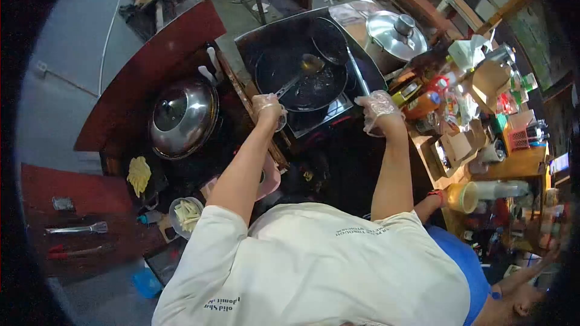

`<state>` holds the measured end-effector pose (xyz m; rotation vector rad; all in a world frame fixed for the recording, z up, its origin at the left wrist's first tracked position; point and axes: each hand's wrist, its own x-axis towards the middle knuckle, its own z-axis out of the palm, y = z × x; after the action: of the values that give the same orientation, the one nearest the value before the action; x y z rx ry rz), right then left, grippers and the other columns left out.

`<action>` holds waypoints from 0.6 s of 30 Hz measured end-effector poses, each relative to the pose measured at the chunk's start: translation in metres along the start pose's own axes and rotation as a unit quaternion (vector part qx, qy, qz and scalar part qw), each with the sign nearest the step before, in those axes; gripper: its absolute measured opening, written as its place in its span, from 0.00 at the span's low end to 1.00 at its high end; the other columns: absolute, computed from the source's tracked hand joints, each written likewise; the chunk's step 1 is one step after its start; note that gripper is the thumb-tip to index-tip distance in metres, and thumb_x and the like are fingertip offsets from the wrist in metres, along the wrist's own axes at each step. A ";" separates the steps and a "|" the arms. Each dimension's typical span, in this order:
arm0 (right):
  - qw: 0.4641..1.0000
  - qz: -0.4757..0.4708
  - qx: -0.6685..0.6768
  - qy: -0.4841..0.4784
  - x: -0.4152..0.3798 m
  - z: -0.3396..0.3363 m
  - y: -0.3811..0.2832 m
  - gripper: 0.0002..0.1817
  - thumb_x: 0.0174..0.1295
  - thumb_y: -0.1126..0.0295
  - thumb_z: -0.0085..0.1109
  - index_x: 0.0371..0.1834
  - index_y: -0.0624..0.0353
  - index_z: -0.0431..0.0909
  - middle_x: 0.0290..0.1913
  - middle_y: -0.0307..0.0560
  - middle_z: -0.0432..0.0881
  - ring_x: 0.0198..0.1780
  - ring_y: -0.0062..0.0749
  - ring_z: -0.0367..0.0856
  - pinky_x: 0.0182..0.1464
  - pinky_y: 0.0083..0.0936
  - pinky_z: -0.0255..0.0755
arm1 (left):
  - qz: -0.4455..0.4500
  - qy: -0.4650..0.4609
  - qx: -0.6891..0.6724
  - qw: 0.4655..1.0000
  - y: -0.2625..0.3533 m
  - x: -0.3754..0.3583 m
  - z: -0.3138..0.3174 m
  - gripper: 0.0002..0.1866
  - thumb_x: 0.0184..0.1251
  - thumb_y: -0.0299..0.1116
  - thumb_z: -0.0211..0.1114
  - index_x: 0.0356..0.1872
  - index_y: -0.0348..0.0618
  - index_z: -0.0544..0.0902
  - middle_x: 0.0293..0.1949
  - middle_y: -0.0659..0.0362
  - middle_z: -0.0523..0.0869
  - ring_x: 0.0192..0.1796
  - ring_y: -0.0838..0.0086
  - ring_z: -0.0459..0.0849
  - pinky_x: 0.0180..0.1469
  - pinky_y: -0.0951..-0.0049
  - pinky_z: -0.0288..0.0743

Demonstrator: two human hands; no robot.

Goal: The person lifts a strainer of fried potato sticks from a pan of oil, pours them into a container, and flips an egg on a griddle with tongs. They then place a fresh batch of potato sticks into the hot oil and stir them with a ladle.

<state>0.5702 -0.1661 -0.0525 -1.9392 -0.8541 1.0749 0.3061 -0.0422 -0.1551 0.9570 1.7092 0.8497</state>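
Standing over a dark stove [314, 122] at the frame's centre, the person wears a white shirt and thin clear gloves on both hands. One black pan [302, 78] sits on the stove, upper centre, holding a shallow sheen of liquid; what else lies in it cannot be told. Two domed steel lids show: one lid [183, 116] covers a pot at centre left, the other, a knobbed lid [396, 35], caps a pot at upper right. One small bowl [185, 215] at lower left holds pale strips, and a loose heap of the same yellow strips [139, 175] lies on the counter just above it. One orange cup [463, 197] stands at right, beside a second person's arm in a blue sleeve at lower right.

The left hand [269, 110] is clenched around the handle of a ladle [300, 74], whose bowl rests inside the pan. The right hand [379, 107] grips the long pan handle [357, 71], which runs up toward the pan's rim. One pair of tongs [77, 228] lies at far lower left.
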 end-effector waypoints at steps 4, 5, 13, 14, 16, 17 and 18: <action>0.999 -0.005 -0.011 -0.033 -0.002 -0.003 0.007 0.17 0.52 0.61 0.66 0.19 0.59 0.70 0.18 0.44 0.69 0.15 0.37 0.71 0.19 0.36 0.68 | 0.017 -0.031 -0.041 0.999 -0.002 0.001 -0.002 0.13 0.63 0.33 0.62 0.26 0.31 0.83 0.25 0.47 0.85 0.20 0.65 0.85 0.19 0.65 0.76; 0.983 -0.104 -0.132 -0.078 0.009 -0.009 0.017 0.17 0.53 0.60 0.66 0.20 0.60 0.71 0.18 0.45 0.70 0.16 0.37 0.72 0.20 0.36 0.70 | 0.018 -0.022 0.002 1.000 0.023 -0.025 -0.010 0.16 0.62 0.37 0.63 0.23 0.32 0.83 0.23 0.46 0.84 0.24 0.60 0.86 0.25 0.62 0.78; 0.898 -0.323 -0.263 -0.143 0.049 -0.032 0.064 0.16 0.53 0.62 0.68 0.40 0.60 0.80 0.21 0.46 0.72 0.23 0.35 0.76 0.26 0.34 0.76 | 0.235 -0.028 0.258 0.937 -0.005 -0.018 0.000 0.17 0.61 0.39 0.67 0.44 0.38 0.79 0.44 0.49 0.84 0.48 0.56 0.82 0.52 0.60 0.75; 0.865 -0.370 -0.308 -0.140 0.048 -0.028 0.061 0.15 0.53 0.64 0.67 0.41 0.59 0.81 0.21 0.45 0.72 0.23 0.34 0.76 0.25 0.35 0.76 | 0.260 -0.047 0.257 0.930 -0.014 -0.019 -0.009 0.18 0.61 0.38 0.66 0.48 0.38 0.78 0.46 0.50 0.84 0.51 0.56 0.81 0.54 0.61 0.74; 0.756 -0.474 -0.435 -0.122 0.040 -0.021 0.043 0.14 0.54 0.66 0.66 0.42 0.59 0.81 0.21 0.45 0.71 0.23 0.32 0.75 0.23 0.35 0.77 | 0.244 -0.087 0.192 0.947 0.010 -0.067 -0.044 0.21 0.62 0.35 0.65 0.54 0.38 0.75 0.49 0.51 0.82 0.55 0.58 0.78 0.58 0.62 0.72; 0.671 -0.532 -0.506 -0.102 0.033 -0.016 0.026 0.13 0.55 0.67 0.64 0.42 0.59 0.81 0.21 0.44 0.71 0.23 0.31 0.75 0.23 0.35 0.77 | 0.249 -0.109 0.200 0.941 0.024 -0.088 -0.063 0.21 0.63 0.34 0.65 0.55 0.37 0.74 0.48 0.50 0.82 0.55 0.57 0.78 0.58 0.62 0.72; 0.884 -0.272 -0.367 -0.098 0.023 -0.005 0.013 0.12 0.56 0.67 0.63 0.41 0.60 0.81 0.21 0.43 0.70 0.22 0.31 0.75 0.20 0.35 0.75 | 0.255 -0.135 0.207 0.935 0.025 -0.101 -0.080 0.22 0.63 0.34 0.64 0.57 0.37 0.72 0.47 0.50 0.82 0.55 0.57 0.78 0.58 0.62 0.73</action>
<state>0.5873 -0.1550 -0.0706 -1.9561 -2.0029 0.6420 0.2583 -0.1294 -0.0690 1.7727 1.4402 0.6402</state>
